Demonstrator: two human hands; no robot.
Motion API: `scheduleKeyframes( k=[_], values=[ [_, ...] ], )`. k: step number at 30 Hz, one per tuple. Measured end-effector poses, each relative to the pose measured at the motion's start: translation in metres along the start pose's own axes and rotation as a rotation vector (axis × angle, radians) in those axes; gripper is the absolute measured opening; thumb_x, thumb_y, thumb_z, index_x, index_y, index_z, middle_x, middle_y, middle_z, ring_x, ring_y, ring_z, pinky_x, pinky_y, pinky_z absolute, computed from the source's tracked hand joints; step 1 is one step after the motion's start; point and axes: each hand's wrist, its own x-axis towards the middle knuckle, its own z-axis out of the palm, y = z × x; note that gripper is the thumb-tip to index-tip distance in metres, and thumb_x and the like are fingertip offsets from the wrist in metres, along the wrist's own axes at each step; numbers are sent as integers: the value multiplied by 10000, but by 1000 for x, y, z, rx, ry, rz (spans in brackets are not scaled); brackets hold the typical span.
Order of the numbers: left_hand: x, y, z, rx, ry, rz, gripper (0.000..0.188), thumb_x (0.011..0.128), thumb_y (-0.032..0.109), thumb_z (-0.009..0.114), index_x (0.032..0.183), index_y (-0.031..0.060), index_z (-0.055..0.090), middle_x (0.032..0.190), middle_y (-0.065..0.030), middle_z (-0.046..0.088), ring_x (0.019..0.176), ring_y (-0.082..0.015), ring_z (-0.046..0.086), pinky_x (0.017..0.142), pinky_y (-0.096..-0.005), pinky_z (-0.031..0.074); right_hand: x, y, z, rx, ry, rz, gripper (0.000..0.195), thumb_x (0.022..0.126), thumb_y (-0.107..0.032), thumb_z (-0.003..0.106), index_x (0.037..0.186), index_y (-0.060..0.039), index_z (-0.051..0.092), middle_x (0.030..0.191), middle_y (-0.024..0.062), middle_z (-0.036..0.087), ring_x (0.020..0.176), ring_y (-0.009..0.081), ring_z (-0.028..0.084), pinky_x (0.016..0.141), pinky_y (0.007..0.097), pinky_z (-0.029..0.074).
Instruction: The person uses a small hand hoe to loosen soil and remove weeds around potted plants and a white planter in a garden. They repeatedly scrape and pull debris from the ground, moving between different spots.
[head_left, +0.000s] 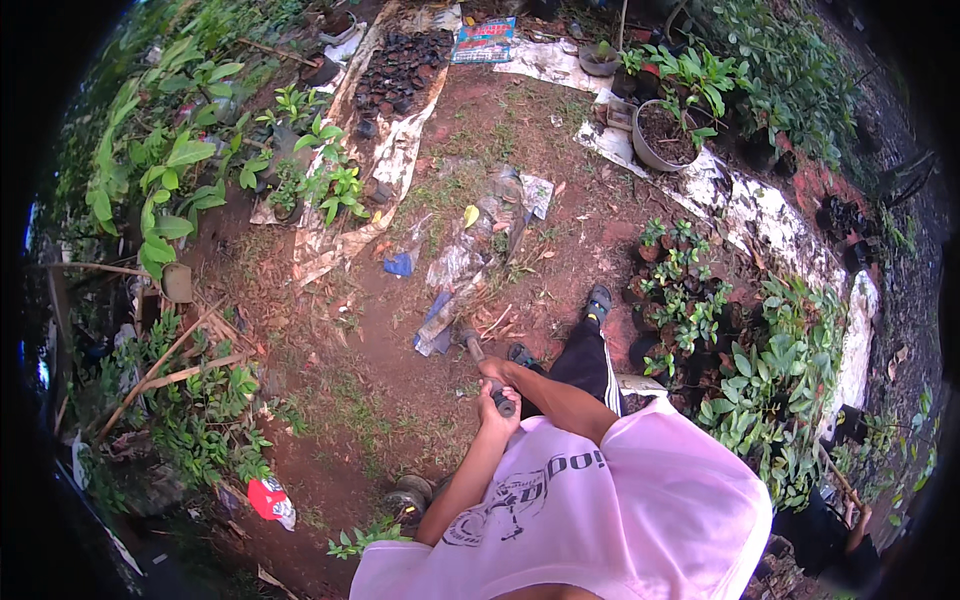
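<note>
Both fists are wrapped around a stick-like tool handle that points away from me toward the ground. My left hand grips it near the dark, rounded butt end. Just beyond, my right hand holds the shaft. What sits at the far end of the tool, I cannot tell. Past it lies a crumpled strip of clear and blue plastic sheeting on bare soil. My sandalled right foot stands to the right of the handle.
Potted seedlings crowd the right side. A large round pot stands on white sheeting. Several black seedling bags lie at the upper left. Cut branches and a red-and-white packet are left. Another person's arm shows lower right.
</note>
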Motion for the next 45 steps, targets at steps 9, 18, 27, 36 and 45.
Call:
scheduleKeyframes(
  k=[9,18,27,36,45],
  values=[
    [-32,-31,9,205,-35,108,226,879,358,446,845,136,424,572,-38,462,445,-149,470,428,-264,435,-40,-4,-7,-44,-104,16,211,865,-167,455,1053,-112,380,595,40,449,427,132,447,369,281,414],
    [-4,-55,-3,243,-233,-234,41,872,315,532,863,285,506,672,-68,487,531,-141,491,444,-234,440,-99,-20,-77,419,-46,-105,96,848,-177,476,836,-101,418,563,34,466,427,149,451,387,301,402],
    [13,-103,37,720,-217,-360,160,833,260,553,813,120,480,616,-55,510,466,-124,509,396,-232,452,-87,24,-208,851,-304,-277,141,832,-142,475,715,-98,410,547,15,449,460,109,449,404,263,393],
    [22,-114,61,929,-290,-241,229,808,292,587,769,89,487,582,-32,501,458,-131,506,414,-240,442,-143,-35,-178,913,-120,-454,136,807,-36,528,799,-73,397,588,24,453,463,101,454,391,206,410],
    [124,-134,122,1054,-323,-90,296,830,349,551,831,59,489,604,-37,501,460,-119,501,392,-236,417,-79,-125,-251,847,-36,-413,130,841,-92,507,876,-127,387,581,26,431,430,106,419,375,234,393]
  ],
)
